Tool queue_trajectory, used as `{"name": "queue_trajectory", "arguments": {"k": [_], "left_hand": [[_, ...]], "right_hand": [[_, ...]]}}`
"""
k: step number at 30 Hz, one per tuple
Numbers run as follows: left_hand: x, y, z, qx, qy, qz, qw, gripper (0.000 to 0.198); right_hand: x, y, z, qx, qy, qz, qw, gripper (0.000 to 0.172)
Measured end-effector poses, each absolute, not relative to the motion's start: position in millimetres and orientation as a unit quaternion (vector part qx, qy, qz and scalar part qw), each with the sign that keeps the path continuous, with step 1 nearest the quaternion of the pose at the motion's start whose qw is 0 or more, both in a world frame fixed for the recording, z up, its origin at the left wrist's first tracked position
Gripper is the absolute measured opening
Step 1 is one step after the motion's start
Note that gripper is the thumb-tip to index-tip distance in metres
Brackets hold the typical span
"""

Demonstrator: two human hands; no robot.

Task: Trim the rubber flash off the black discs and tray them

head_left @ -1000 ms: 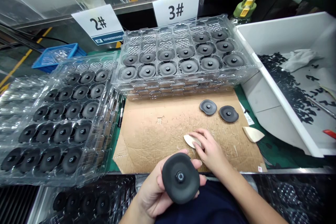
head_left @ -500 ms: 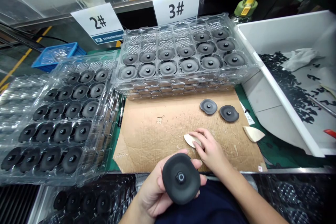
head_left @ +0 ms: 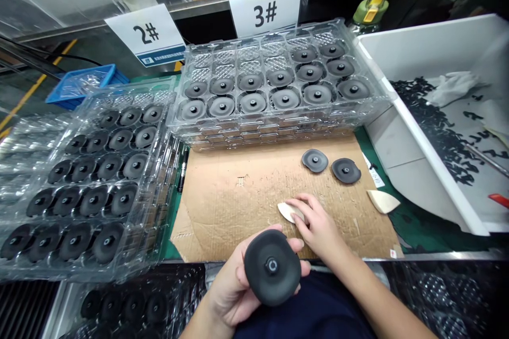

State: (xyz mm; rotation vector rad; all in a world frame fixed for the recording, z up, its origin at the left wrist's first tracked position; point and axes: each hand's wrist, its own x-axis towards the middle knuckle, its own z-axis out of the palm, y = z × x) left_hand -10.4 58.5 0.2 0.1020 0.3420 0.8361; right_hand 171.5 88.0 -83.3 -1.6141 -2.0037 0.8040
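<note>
My left hand (head_left: 234, 288) grips a black rubber disc (head_left: 272, 267) with a small hub in its middle, held up near the table's front edge. My right hand (head_left: 316, 228) rests on the brown cardboard sheet (head_left: 238, 190), its fingers closed over a small pale wedge-shaped piece (head_left: 287, 212). Two loose black discs (head_left: 315, 160) (head_left: 346, 170) lie on the cardboard beyond my right hand. A second pale wedge (head_left: 382, 201) lies at the cardboard's right edge.
A clear tray stack (head_left: 278, 116) under the "3#" sign (head_left: 265, 8) holds several black discs; another clear tray (head_left: 91, 180) by the "2#" sign (head_left: 149, 34) holds more. A white bin (head_left: 417, 132) with black scraps stands at right. A blue basket (head_left: 79, 82) sits back left.
</note>
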Motion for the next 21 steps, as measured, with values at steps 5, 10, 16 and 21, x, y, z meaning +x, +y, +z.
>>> {"name": "queue_trajectory", "arguments": {"k": [5,10,16,21], "left_hand": [[-12,58,-1,0.052,0.169,0.404,0.898,0.052],[-12,59,-2,0.057,0.189,0.406,0.893,0.052],[-18,62,-9,0.067,0.227,0.410,0.881,0.055],[-35,74,-35,0.064,0.260,0.428,0.863,0.049]], "right_hand": [[172,88,-84,-0.582,-0.727,0.287,0.223,0.032],[172,87,-84,-0.581,-0.726,0.289,0.226,0.031],[169,89,-82,-0.588,-0.718,0.295,0.226,0.030],[165,92,-79,-0.601,-0.708,0.288,0.233,0.026]]}}
